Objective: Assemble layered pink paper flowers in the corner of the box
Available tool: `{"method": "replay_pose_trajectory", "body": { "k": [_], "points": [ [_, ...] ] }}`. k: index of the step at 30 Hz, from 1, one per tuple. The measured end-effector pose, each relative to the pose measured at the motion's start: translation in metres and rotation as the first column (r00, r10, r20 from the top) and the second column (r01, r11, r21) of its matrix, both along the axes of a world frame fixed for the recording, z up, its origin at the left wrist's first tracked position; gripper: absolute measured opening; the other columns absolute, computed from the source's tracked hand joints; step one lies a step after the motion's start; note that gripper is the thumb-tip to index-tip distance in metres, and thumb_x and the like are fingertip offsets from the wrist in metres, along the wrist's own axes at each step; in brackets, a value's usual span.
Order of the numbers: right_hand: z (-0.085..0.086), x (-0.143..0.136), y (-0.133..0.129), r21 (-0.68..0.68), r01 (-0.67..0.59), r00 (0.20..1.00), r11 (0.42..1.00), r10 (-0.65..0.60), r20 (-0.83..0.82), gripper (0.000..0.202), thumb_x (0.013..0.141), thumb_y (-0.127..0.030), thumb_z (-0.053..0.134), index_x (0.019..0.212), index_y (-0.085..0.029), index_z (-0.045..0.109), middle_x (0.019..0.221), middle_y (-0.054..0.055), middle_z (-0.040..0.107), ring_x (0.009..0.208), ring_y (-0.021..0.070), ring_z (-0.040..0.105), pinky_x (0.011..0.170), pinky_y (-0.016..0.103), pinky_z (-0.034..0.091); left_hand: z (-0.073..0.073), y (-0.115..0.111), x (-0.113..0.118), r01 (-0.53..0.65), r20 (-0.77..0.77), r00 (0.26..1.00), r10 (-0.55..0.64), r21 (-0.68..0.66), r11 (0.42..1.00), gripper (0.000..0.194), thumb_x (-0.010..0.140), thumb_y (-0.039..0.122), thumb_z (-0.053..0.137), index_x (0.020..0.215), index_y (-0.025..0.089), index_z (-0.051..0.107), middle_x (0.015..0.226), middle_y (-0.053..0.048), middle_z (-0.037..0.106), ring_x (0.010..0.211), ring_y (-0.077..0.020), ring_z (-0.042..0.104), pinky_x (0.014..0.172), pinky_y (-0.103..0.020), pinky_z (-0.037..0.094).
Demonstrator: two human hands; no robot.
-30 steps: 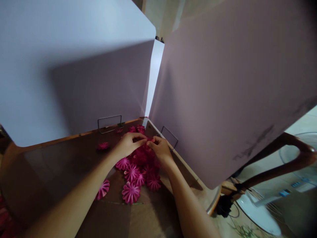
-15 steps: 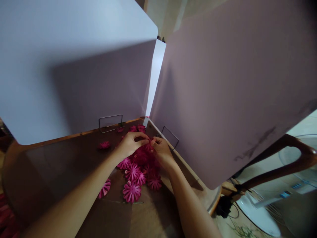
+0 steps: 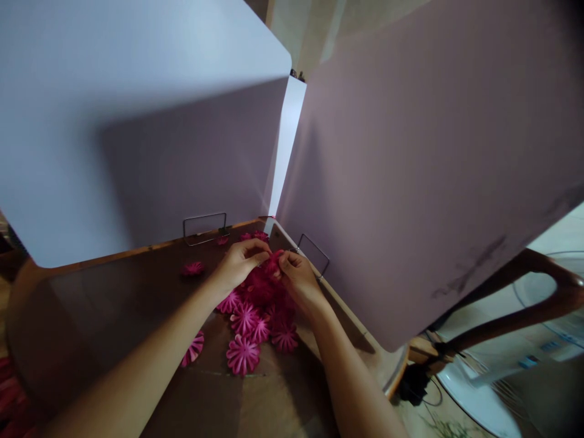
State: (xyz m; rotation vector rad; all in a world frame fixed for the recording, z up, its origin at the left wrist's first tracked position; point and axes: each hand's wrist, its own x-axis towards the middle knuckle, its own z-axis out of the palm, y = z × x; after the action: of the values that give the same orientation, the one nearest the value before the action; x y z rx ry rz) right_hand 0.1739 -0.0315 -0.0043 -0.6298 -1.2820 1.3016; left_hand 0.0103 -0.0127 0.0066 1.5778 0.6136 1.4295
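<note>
Both hands meet over a heap of pink petalled flowers (image 3: 245, 317) on a brown table (image 3: 104, 316). My left hand (image 3: 241, 261) has its thumb and fingers pinched together at the edge of a pink flower piece (image 3: 272, 263). On the other side of that piece, my right hand (image 3: 294, 271) grips it between thumb and curled fingers. One flower (image 3: 243, 354) lies at the near end of the heap. Another flower (image 3: 193, 268) rests apart to the left, and one more (image 3: 194, 348) is partly hidden behind my left forearm.
Two large pale panels stand upright behind the table, one on the left (image 3: 182, 152) and one on the right (image 3: 401, 182), with wire clips (image 3: 204, 229) at their lower edges. A wooden chair (image 3: 511, 322) is at the right. Red material (image 3: 13, 395) shows at the lower left.
My left fingertips have drawn slightly left, away from my right hand, and more of the pink piece shows between them. The view has shifted very slightly.
</note>
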Motion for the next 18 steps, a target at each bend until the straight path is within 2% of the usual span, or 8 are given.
{"method": "replay_pose_trajectory", "body": {
  "k": [3, 6, 11, 14, 18],
  "points": [
    [0.0, 0.001, 0.001, 0.0, 0.017, 1.0, 1.0, -0.017, 0.011, 0.036, 0.074, -0.045, 0.078, 0.063, -0.018, 0.057, 0.058, -0.002, 0.056, 0.055, 0.0106, 0.047, 0.057, 0.024, 0.033, 0.001, -0.001, 0.001, -0.006, 0.043, 0.999, 0.006, -0.015, 1.0, 0.008, 0.075, 0.025, 0.074, 0.078, 0.019, 0.071, 0.077, -0.002, 0.066, 0.074, -0.0141, 0.058, 0.072, -0.027, 0.043],
    [0.0, 0.003, 0.001, 0.002, 0.044, 0.999, 0.999, -0.044, 0.021, 0.035, 0.076, -0.044, 0.077, 0.062, -0.018, 0.057, 0.058, -0.002, 0.057, 0.054, 0.0104, 0.047, 0.057, 0.024, 0.033, 0.002, -0.001, -0.001, 0.014, 0.155, 0.988, -0.004, -0.062, 0.998, 0.013, 0.072, 0.025, 0.078, 0.077, 0.017, 0.07, 0.077, -0.002, 0.064, 0.072, -0.0127, 0.056, 0.069, -0.025, 0.042],
    [0.002, 0.008, 0.005, 0.001, 0.12, 0.993, 0.993, -0.12, -0.005, 0.038, 0.072, -0.049, 0.078, 0.064, -0.019, 0.056, 0.057, -0.004, 0.051, 0.052, 0.0098, 0.043, 0.056, 0.024, 0.034, 0.008, 0.005, -0.015, 0.014, 0.341, 0.94, 0.026, -0.114, 0.993, 0.028, 0.069, 0.036, 0.082, 0.08, 0.02, 0.063, 0.074, 0.002, 0.059, 0.063, -0.0095, 0.051, 0.058, -0.021, 0.04],
    [0.003, 0.01, 0.006, -0.011, 0.155, 0.988, 0.988, -0.155, -0.01, 0.038, 0.07, -0.051, 0.078, 0.066, -0.02, 0.056, 0.057, -0.005, 0.049, 0.052, 0.0101, 0.042, 0.056, 0.025, 0.035, 0.012, 0.008, -0.023, 0.0, 0.394, 0.918, 0.051, -0.128, 0.992, 0.03, 0.068, 0.036, 0.083, 0.08, 0.02, 0.061, 0.075, 0.003, 0.058, 0.064, -0.0094, 0.051, 0.059, -0.021, 0.04],
    [0.006, 0.007, 0.005, -0.039, 0.172, 0.985, 0.984, -0.172, -0.008, 0.032, 0.072, -0.047, 0.077, 0.072, -0.021, 0.059, 0.062, -0.004, 0.051, 0.054, 0.0102, 0.043, 0.055, 0.024, 0.036, 0.015, 0.005, -0.022, 0.008, 0.395, 0.917, 0.053, -0.15, 0.989, 0.022, 0.073, 0.033, 0.077, 0.081, 0.019, 0.061, 0.078, 0.002, 0.061, 0.07, -0.011, 0.055, 0.067, -0.023, 0.044]
  ]
}}
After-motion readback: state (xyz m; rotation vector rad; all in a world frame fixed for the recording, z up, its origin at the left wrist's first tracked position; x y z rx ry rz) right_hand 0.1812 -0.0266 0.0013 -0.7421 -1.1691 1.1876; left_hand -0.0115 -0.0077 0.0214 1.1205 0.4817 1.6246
